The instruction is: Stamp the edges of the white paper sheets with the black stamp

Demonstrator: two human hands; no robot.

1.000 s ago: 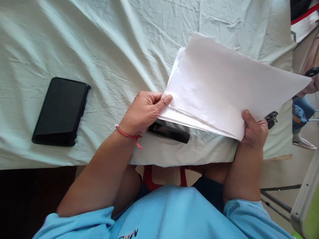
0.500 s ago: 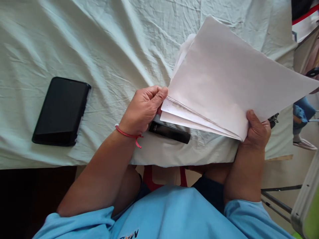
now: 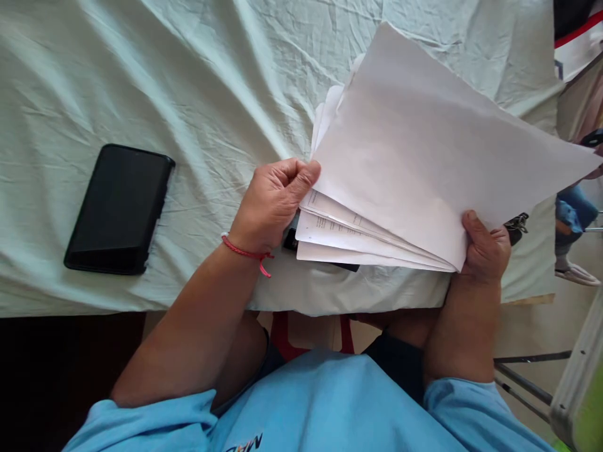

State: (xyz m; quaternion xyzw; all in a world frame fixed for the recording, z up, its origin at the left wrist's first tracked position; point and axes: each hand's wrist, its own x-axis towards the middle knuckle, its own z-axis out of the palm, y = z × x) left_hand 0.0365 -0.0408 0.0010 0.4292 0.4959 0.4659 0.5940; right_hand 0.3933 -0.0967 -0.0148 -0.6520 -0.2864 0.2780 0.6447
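Observation:
Several white paper sheets [image 3: 424, 138] are fanned out above the table, the top one blank on its upper face. My right hand [image 3: 487, 248] grips the sheets at their lower right corner, thumb on top. With thumb and fingers closed, my left hand [image 3: 282, 198] pinches the left edge of the upper paper. Printed lines show on the lower sheets [image 3: 330, 229] that spread out beneath. A black object [image 3: 291, 240] lies under the papers near my left hand, mostly covered.
A dark tablet or large phone [image 3: 120, 210] in a black case lies to the left on the pale green tablecloth [image 3: 211, 94]. Keys [image 3: 518, 223] sit partly behind my right hand. A metal-framed chair [image 3: 572, 376] and a seated person's leg [image 3: 572, 213] are off to the right.
The sheets have fanned wider at the left, with lower ones dropping toward me and more print showing. They now cover most of the black object. Both hands keep their grip.

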